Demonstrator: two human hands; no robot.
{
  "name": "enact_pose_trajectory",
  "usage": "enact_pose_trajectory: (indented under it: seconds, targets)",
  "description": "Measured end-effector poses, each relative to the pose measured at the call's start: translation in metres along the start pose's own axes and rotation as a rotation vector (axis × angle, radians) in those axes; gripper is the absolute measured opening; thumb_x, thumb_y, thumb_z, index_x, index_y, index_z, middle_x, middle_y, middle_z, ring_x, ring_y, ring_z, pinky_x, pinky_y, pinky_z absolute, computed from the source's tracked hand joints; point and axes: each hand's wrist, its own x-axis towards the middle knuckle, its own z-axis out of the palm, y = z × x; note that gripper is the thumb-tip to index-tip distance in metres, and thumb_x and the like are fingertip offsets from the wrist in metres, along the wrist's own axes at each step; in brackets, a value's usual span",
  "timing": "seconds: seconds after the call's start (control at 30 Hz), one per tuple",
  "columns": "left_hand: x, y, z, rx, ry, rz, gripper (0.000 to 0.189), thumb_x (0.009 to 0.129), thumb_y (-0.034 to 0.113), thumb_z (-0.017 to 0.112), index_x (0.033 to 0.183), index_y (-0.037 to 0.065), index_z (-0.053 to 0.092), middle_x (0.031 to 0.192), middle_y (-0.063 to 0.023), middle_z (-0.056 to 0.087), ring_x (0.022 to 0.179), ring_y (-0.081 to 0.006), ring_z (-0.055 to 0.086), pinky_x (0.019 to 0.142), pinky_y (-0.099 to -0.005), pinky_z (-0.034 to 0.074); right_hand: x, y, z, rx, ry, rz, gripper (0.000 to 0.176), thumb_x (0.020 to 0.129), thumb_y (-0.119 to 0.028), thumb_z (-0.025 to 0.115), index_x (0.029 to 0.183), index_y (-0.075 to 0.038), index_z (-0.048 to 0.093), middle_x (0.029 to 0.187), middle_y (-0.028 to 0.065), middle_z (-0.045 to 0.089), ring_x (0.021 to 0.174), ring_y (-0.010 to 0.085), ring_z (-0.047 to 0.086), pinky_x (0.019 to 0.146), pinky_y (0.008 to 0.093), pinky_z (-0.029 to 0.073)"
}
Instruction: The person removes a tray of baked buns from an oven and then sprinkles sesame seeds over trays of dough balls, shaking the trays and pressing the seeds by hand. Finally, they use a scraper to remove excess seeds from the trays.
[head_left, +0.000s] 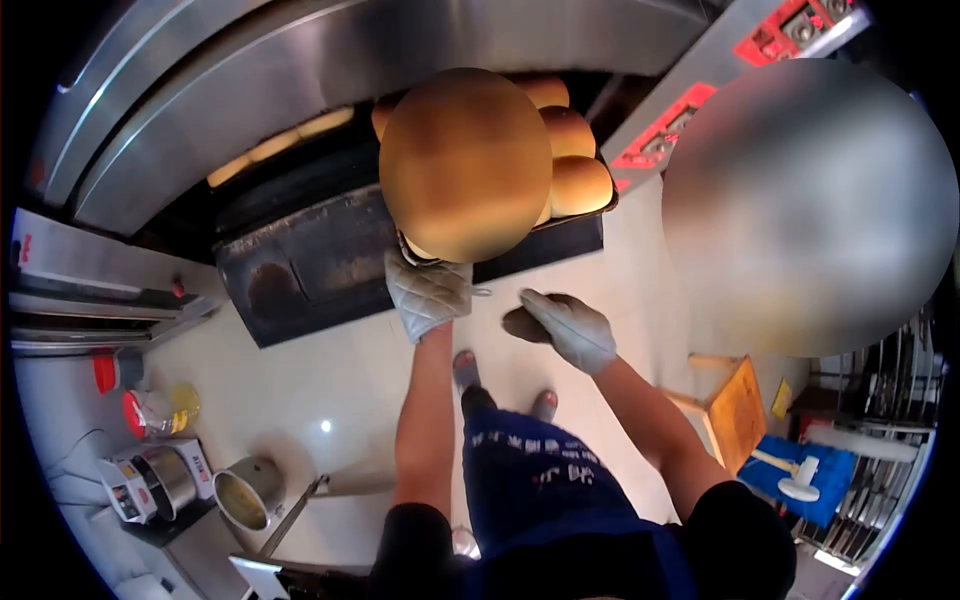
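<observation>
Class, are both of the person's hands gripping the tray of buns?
No: only the mitted left hand grips the tray of buns; the gloved right hand is apart from it.

A steel pot (pixel 248 492) is sitting lower left beside a small machine (pixel 150 485); a wooden stool (pixel 737 412) is standing right.

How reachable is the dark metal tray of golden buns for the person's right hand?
Probably yes: the right hand hovers beside the dark tray's front edge with nothing between them; the left hand grips it.
</observation>
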Motion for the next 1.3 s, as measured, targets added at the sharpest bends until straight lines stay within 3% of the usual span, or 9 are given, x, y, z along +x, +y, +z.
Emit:
enact_pose_trajectory:
  seconds: [0.07, 0.2, 0.3, 0.37, 0.47, 0.57, 0.83, 1.13, 1.3]
  targets:
    - [0.021, -0.069, 0.017, 0.740, 0.860, 0.920, 0.056, 0.100, 0.048, 0.049, 0.140, 0.009, 0.054, 0.139, -0.0104, 0.059, 0.130, -0.0270, 0.053, 0.113, -0.0477, 0.041, -0.023, 0.068, -0.033, 0.197, 0.012, 0.049, 0.059, 0.104, -0.049, 0.050, 0.128, 0.002, 0.066, 0.121, 0.0056, 0.073, 0.099, 0.0141, 0.070, 0.094, 0.0235, 0.050]
    - [-0.012, -0.106, 0.020, 0.940, 0.964, 0.854, 0.055, 0.103, 0.052, 0.040, 0.138, 0.012, 0.054, 0.135, -0.0061, 0.061, 0.125, -0.0243, 0.058, 0.108, -0.0446, 0.047, -0.025, 0.129, -0.096, 0.635, 0.138, -0.052, 0.076, 0.106, -0.054, 0.038, 0.141, 0.013, 0.047, 0.140, 0.0198, 0.059, 0.128, 0.0233, 0.056, 0.112, 0.0315, 0.041]
    - [-0.039, -0.123, 0.020, 1.174, 1.124, 0.725, 0.049, 0.104, 0.050, 0.033, 0.134, 0.019, 0.056, 0.137, -0.0033, 0.059, 0.126, -0.0251, 0.057, 0.109, -0.0489, 0.046, -0.016, 0.106, -0.115, 1.422, -0.043, -0.199, 0.077, 0.107, -0.051, 0.034, 0.146, 0.014, 0.037, 0.153, 0.0242, 0.043, 0.139, 0.0338, 0.045, 0.118, 0.0409, 0.036]
    - [-0.060, -0.146, 0.023, 1.839, 1.305, 0.488, 0.043, 0.104, 0.042, 0.041, 0.136, 0.015, 0.050, 0.136, -0.0062, 0.058, 0.121, -0.0248, 0.061, 0.103, -0.0476, 0.053, -0.022, 0.083, -0.117, 1.357, -0.015, -0.152, 0.072, 0.107, -0.052, 0.034, 0.141, 0.010, 0.044, 0.140, 0.0221, 0.057, 0.129, 0.0332, 0.056, 0.113, 0.0432, 0.044]
    - [-0.082, -0.165, 0.014, 2.599, 1.253, 0.195, 0.038, 0.102, 0.017, 0.050, 0.138, 0.007, 0.043, 0.136, -0.0119, 0.057, 0.118, -0.0240, 0.063, 0.094, -0.0415, 0.060, -0.014, 0.096, -0.124, 1.196, 0.069, -0.076, 0.069, 0.107, -0.053, 0.034, 0.140, 0.007, 0.047, 0.134, 0.0198, 0.062, 0.122, 0.0322, 0.061, 0.107, 0.0444, 0.049]
    - [-0.088, -0.168, 0.015, 2.464, 1.298, 0.256, 0.038, 0.103, 0.021, 0.048, 0.139, 0.008, 0.043, 0.136, -0.0117, 0.058, 0.118, -0.0242, 0.063, 0.094, -0.0422, 0.060, -0.024, 0.101, -0.124, 0.955, 0.077, -0.089, 0.064, 0.108, -0.051, 0.036, 0.140, 0.002, 0.048, 0.133, 0.0180, 0.062, 0.117, 0.0303, 0.065, 0.099, 0.0434, 0.055]
    - [-0.085, -0.155, 0.022, 1.354, 1.315, 0.624, 0.043, 0.106, 0.032, 0.044, 0.142, 0.009, 0.046, 0.135, -0.0112, 0.060, 0.117, -0.0248, 0.065, 0.095, -0.0442, 0.059, 0.001, 0.125, -0.128, 0.662, 0.208, -0.123, 0.040, 0.106, -0.039, 0.048, 0.132, -0.009, 0.054, 0.120, 0.0072, 0.067, 0.100, 0.0184, 0.070, 0.070, 0.0336, 0.062]
    - [-0.082, -0.136, 0.028, 1.360, 1.353, 0.564, 0.047, 0.108, 0.039, 0.041, 0.143, 0.009, 0.047, 0.136, -0.0097, 0.061, 0.118, -0.0249, 0.066, 0.096, -0.0437, 0.059, 0.014, 0.126, -0.141, 0.405, 0.085, -0.167, 0.046, 0.108, -0.037, 0.041, 0.139, -0.003, 0.048, 0.131, 0.0140, 0.062, 0.115, 0.0255, 0.064, 0.088, 0.0392, 0.055]
    - [-0.093, -0.093, 0.035, 1.472, 1.313, 0.551, 0.047, 0.110, 0.040, 0.038, 0.144, 0.009, 0.047, 0.139, -0.0073, 0.058, 0.125, -0.0235, 0.060, 0.103, -0.0379, 0.053, 0.037, 0.118, -0.152, -0.415, 0.264, -0.382, 0.045, 0.109, -0.033, 0.038, 0.138, -0.001, 0.047, 0.134, 0.0169, 0.060, 0.123, 0.0283, 0.059, 0.099, 0.0403, 0.049]
